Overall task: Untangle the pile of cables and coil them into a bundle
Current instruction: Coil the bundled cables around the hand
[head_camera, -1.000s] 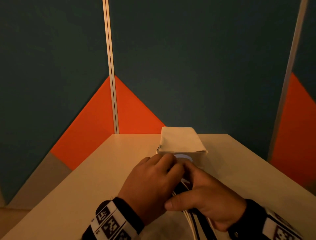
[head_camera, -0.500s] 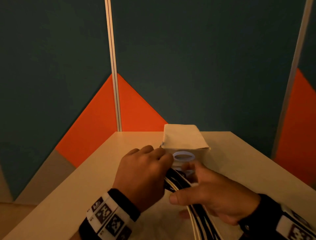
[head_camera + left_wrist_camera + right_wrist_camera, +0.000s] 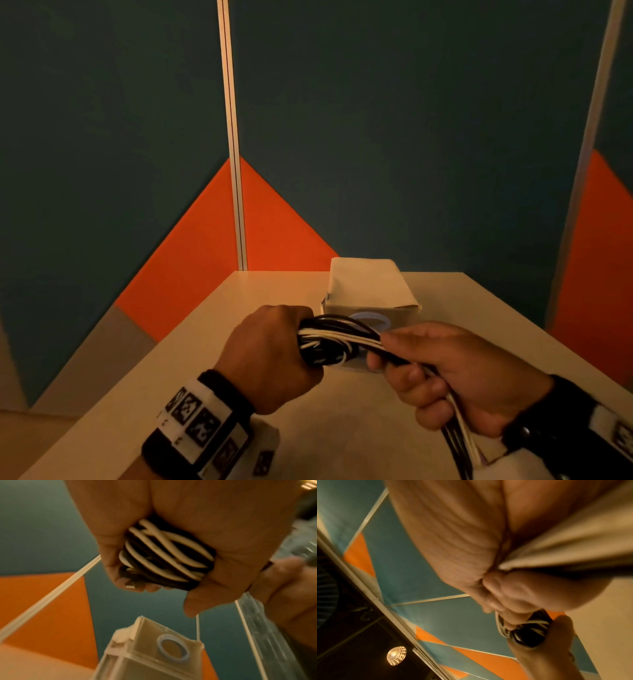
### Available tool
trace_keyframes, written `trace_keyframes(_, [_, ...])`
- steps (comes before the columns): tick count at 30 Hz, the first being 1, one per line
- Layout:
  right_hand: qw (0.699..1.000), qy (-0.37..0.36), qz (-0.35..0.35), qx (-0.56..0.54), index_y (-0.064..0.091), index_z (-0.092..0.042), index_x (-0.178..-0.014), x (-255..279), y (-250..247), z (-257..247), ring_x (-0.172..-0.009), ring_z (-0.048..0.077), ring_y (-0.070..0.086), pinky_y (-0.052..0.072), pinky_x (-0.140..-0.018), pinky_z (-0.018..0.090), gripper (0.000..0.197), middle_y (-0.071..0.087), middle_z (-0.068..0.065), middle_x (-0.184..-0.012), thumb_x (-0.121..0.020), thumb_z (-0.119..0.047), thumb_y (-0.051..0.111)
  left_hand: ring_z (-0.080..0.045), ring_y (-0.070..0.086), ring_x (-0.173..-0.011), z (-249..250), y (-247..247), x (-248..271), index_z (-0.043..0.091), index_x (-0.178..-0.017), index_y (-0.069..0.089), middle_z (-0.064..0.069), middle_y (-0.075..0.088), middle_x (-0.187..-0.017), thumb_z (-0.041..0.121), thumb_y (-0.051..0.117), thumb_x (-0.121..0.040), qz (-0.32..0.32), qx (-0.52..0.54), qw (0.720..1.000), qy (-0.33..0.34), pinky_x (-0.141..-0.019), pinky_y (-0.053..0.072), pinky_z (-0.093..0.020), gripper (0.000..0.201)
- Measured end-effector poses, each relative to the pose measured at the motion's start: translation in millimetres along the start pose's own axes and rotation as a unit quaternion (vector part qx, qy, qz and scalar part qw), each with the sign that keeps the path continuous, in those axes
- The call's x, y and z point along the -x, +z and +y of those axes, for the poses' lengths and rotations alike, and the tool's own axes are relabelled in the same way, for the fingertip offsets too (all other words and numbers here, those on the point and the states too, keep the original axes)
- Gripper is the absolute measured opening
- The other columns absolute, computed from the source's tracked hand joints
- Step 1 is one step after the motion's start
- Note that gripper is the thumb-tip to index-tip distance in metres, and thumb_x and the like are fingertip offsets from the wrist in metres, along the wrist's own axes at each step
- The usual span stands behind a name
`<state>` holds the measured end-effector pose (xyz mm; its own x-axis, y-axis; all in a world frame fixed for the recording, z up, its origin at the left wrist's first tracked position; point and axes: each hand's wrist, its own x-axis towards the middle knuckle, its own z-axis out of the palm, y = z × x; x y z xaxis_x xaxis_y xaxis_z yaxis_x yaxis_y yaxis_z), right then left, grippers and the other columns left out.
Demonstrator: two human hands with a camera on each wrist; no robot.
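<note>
A bundle of black and white cables (image 3: 337, 337) stretches between my two hands above the table. My left hand (image 3: 274, 356) grips the coiled end; the loops of the cables (image 3: 164, 557) fill its palm in the left wrist view. My right hand (image 3: 445, 373) holds the straight run of the bundle, whose strands leave below the fist toward the frame's bottom edge. In the right wrist view the cables (image 3: 529, 631) show beyond my curled fingers (image 3: 513, 599), next to the left hand.
A white box (image 3: 368, 291) with a pale blue ring on its front stands on the beige table (image 3: 239, 308) just behind the hands. Dark teal and orange partition walls close in behind and on both sides.
Both hands have lifted off the table and drawn apart, the left going left and the right going right. The cable bundle now shows stretched between them.
</note>
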<state>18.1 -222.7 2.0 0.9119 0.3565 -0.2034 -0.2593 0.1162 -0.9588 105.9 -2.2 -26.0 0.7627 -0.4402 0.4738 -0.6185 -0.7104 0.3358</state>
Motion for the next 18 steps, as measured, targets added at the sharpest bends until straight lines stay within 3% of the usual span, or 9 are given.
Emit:
trace_keyframes(3, [1.000, -0.007, -0.002, 0.015, 0.072, -0.014, -0.084, -3, 6, 6, -0.046, 0.006, 0.029, 0.028, -0.042, 0.019, 0.034, 0.038, -0.001, -0.062, -0.088, -0.044, 0.059, -0.004, 0.069, -0.065, -3, 3, -3, 0.031, -0.085, 0.072, 0.012, 0.075, -0.077, 0.016, 0.082, -0.064, -0.036, 0.151, 0.987, -0.036, -0.058, 0.057, -0.030, 0.027])
trace_keyframes(4, [1.000, -0.013, -0.002, 0.013, 0.072, -0.014, -0.085, -4, 8, 8, -0.047, 0.006, 0.029, 0.029, -0.043, 0.020, 0.034, 0.039, -0.001, -0.063, -0.088, -0.045, 0.058, -0.006, 0.066, -0.061, -4, 4, -4, 0.027, -0.084, 0.074, 0.011, 0.075, -0.074, 0.011, 0.082, -0.064, -0.045, 0.190, 0.980, -0.041, -0.057, 0.056, -0.034, 0.026])
trace_keyframes(7, [1.000, -0.030, 0.001, -0.003, 0.070, -0.014, -0.086, -6, 13, 9, -0.050, 0.008, 0.028, 0.030, -0.044, 0.021, 0.032, 0.039, 0.000, -0.066, -0.089, -0.043, 0.057, -0.016, 0.049, -0.049, 0, 10, -4, 0.005, -0.085, 0.074, 0.002, 0.060, -0.058, -0.001, 0.079, -0.069, -0.062, 0.295, 0.952, -0.060, -0.050, 0.040, -0.032, 0.018])
trace_keyframes(10, [0.999, -0.048, 0.009, 0.014, 0.065, -0.015, -0.079, -6, 15, 9, -0.048, 0.010, 0.031, 0.035, -0.044, 0.024, 0.035, 0.039, 0.003, -0.063, -0.091, -0.046, 0.053, -0.024, 0.043, -0.050, 7, 19, -2, -0.018, -0.091, 0.062, -0.016, 0.047, -0.059, 0.004, 0.075, -0.067, -0.083, 0.410, 0.903, -0.096, -0.054, 0.041, -0.038, 0.035])
trace_keyframes(12, [0.998, -0.058, 0.006, 0.031, 0.061, -0.014, -0.076, -6, 19, 9, -0.045, 0.013, 0.037, 0.040, -0.045, 0.026, 0.040, 0.040, 0.004, -0.060, -0.092, -0.048, 0.049, -0.027, 0.043, -0.055, 13, 24, -1, -0.018, -0.088, 0.059, -0.017, 0.044, -0.066, 0.007, 0.073, -0.062, -0.091, 0.478, 0.865, -0.122, -0.055, 0.044, -0.038, 0.038])
trace_keyframes(15, [0.998, -0.053, -0.016, 0.031, 0.056, -0.010, -0.075, -9, 26, 13, -0.043, 0.018, 0.044, 0.047, -0.049, 0.029, 0.045, 0.041, 0.008, -0.058, -0.094, -0.050, 0.046, -0.027, 0.046, -0.061, 19, 27, 1, -0.002, -0.093, 0.069, -0.019, 0.046, -0.079, 0.008, 0.072, -0.058, -0.097, 0.589, 0.791, -0.137, -0.053, 0.046, -0.032, 0.037])
trace_keyframes(18, [0.998, -0.048, -0.035, 0.033, 0.056, -0.009, -0.070, -13, 31, 19, -0.042, 0.020, 0.048, 0.050, -0.050, 0.028, 0.052, 0.043, 0.010, -0.056, -0.090, -0.056, 0.046, -0.028, 0.053, -0.057, 17, 32, 2, -0.006, -0.103, 0.067, -0.022, 0.053, -0.071, 0.011, 0.073, -0.060, -0.119, 0.662, 0.731, -0.117, -0.054, 0.043, -0.030, 0.047])
